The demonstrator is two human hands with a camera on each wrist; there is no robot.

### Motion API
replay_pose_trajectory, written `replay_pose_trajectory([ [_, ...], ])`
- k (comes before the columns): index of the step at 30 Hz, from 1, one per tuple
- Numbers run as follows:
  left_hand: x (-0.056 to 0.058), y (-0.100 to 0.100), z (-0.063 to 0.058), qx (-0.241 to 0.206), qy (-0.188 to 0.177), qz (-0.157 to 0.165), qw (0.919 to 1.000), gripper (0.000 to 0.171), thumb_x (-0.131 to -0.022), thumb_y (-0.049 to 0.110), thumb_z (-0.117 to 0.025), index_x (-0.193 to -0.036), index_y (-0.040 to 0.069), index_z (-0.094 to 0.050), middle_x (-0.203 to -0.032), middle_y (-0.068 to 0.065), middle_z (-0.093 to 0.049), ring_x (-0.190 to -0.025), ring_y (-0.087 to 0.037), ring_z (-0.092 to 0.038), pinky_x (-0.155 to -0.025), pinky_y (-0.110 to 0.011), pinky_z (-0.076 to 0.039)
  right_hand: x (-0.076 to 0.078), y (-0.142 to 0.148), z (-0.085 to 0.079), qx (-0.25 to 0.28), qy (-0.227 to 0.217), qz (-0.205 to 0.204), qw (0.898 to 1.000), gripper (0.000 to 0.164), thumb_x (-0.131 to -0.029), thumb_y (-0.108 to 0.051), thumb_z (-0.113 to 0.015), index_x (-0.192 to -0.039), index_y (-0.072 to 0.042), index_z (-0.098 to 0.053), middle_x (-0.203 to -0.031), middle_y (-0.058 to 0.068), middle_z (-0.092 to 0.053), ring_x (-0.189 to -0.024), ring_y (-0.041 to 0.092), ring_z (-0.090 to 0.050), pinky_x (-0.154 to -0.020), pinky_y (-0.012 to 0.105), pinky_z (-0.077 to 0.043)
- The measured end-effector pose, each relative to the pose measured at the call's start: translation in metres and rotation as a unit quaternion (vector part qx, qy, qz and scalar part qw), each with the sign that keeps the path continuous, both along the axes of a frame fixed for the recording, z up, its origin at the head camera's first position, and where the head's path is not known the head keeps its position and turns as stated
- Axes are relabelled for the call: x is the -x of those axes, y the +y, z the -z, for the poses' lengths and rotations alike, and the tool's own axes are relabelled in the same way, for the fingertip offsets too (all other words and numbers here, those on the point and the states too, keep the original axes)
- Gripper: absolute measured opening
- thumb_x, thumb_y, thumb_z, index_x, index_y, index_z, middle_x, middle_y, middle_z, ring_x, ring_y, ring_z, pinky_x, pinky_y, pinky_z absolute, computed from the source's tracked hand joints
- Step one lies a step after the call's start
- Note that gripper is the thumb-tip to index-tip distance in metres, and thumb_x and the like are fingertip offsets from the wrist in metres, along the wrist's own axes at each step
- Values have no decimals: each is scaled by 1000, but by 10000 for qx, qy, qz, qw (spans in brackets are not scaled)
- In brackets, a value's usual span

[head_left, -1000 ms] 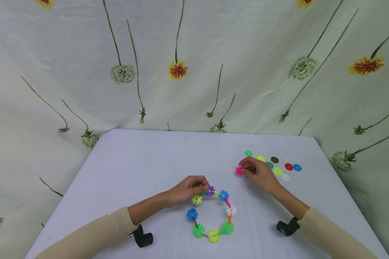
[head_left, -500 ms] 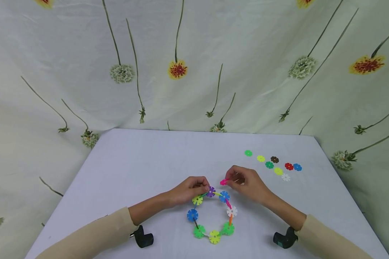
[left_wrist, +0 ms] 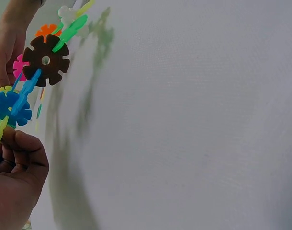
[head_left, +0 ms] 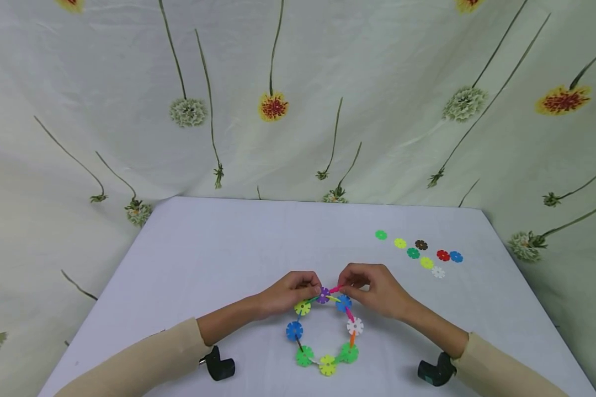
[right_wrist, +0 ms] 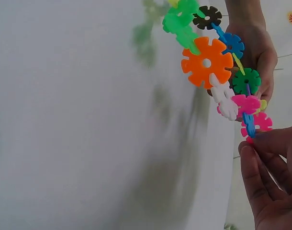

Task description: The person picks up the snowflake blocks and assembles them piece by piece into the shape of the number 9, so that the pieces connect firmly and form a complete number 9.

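Note:
A ring of interlocking flower-shaped discs (head_left: 294, 330) in several colours is held up over the table, its notched pieces slotted at angles to each other. My left hand (head_left: 289, 293) pinches the ring at its far side, beside the purple disc (head_left: 323, 295). Between thumb and fingertips my right hand (head_left: 379, 288) pinches a pink disc (head_left: 335, 289), seen edge-on, its tip right at the purple disc's rim. The left wrist view shows the brown disc (left_wrist: 46, 61) and blue disc (left_wrist: 12, 108) near my left fingertips. The orange disc (right_wrist: 207, 63) stands out in the right wrist view.
Loose flower discs lie scattered at the back right of the white table (head_left: 228, 237), among them a red one (head_left: 443, 255), a brown one (head_left: 421, 245) and a white one (head_left: 438, 272). A flower-print cloth (head_left: 377, 66) hangs behind the table.
My right hand has come left and nearer with the pink disc, from beside the loose discs to the purple disc. My left hand and the ring have barely moved.

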State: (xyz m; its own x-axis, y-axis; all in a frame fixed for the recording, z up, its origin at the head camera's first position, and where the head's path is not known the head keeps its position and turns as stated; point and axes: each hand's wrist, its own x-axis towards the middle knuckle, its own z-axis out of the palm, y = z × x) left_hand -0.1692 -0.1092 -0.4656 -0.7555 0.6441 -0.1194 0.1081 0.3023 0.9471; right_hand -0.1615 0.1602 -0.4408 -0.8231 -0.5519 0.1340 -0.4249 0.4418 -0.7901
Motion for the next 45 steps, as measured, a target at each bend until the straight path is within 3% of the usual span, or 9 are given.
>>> replay_pose_trajectory([
  [9, -1, 2, -1, -60, 9, 64, 10000, 21, -111, 17, -56, -110, -1, -66, -94, -2, -62, -88, -12, -53, -81, -19, -47, -2, -2, -3, -86, 222, -195, 9995, 13, -97, -10, -80, -103, -22, -77, -100, -8, -79, -88, 4, -74, -83, 24, -63],
  [17, -1, 6, -2, -72, 36, 47, 10000, 20, -110, 16, -57, -108, -1, -67, -93, -2, -63, -88, -11, -53, -82, -19, -46, -6, -4, -11, -347, 841, -460, 9948, 14, -96, -7, -80, -104, -17, -77, -100, -1, -80, -86, 4, -76, -81, 23, -63],
  [23, -1, 8, -4, -158, -68, 38, 9998, 20, -109, 15, -56, -106, -2, -65, -94, -2, -62, -89, -13, -54, -83, -20, -46, -6, -2, -11, -207, 709, -415, 9964, 17, -95, -4, -80, -105, -17, -77, -101, -5, -79, -89, 11, -79, -83, 24, -64],
  [29, -1, 11, -3, -182, -204, 100, 9996, 18, -108, 14, -54, -107, -2, -63, -91, -3, -57, -84, -14, -52, -77, -19, -45, -4, 2, -10, -49, 659, -534, 9964, 17, -95, -3, -80, -109, -10, -77, -105, -3, -79, -92, 6, -76, -87, 28, -65],
  [34, -1, 8, -1, -142, -89, 70, 9998, 18, -108, 13, -54, -105, -2, -64, -90, -1, -57, -85, -12, -52, -78, -19, -45, 1, 5, -10, -137, 560, -652, 9962, 19, -96, -4, -79, -114, -9, -77, -110, -1, -79, -97, 7, -77, -90, 28, -65],
  [38, -1, 6, 0, -76, -53, 15, 10000, 19, -109, 14, -54, -105, -1, -64, -93, 0, -59, -89, -13, -54, -81, -20, -46, 12, 13, -6, -407, 585, -422, 9966, 21, -96, -5, -78, -117, -9, -76, -113, 3, -79, -101, 12, -77, -92, 31, -65],
  [45, -4, 2, -2, 11, -96, -27, 10000, 20, -110, 17, -54, -108, 0, -65, -95, -1, -60, -92, -14, -54, -81, -20, -47, 52, 41, 17, -876, 680, 727, 9912, 19, -96, -9, -78, -116, -10, -76, -110, 4, -79, -99, 17, -74, -84, 26, -62],
])
